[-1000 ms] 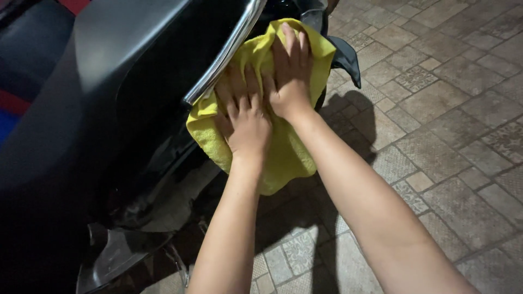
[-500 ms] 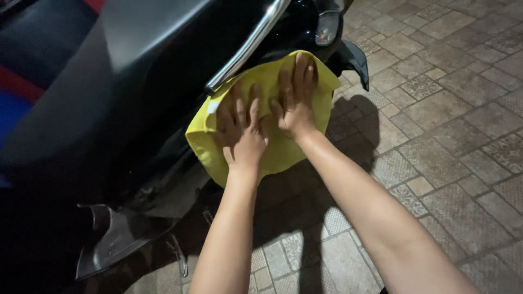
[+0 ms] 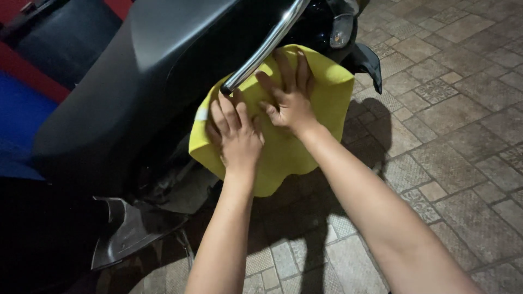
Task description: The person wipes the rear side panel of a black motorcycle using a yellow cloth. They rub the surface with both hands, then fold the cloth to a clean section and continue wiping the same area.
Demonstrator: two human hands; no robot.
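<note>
A yellow cloth (image 3: 327, 92) is spread flat against the black side panel of a scooter (image 3: 163, 71), just below its chrome grab rail (image 3: 267, 46). My left hand (image 3: 235, 133) presses on the cloth's lower left part with fingers spread. My right hand (image 3: 289, 95) lies flat on the cloth beside it, higher and to the right, its fingertips near the rail. Both palms rest on the cloth rather than gripping it. The panel beneath the cloth is hidden.
The scooter's tail light (image 3: 340, 32) and rear fender (image 3: 368, 60) sit just right of the cloth. A grey lower fairing piece (image 3: 128, 231) juts out at the bottom left. Patterned paving stones (image 3: 452, 125) cover the ground to the right. Blue and red surfaces (image 3: 19, 103) show at far left.
Both hands and the cloth sit slightly further along the panel, toward the rail, than before; the left hand has slid a little apart from the right. The view has shifted as well.
</note>
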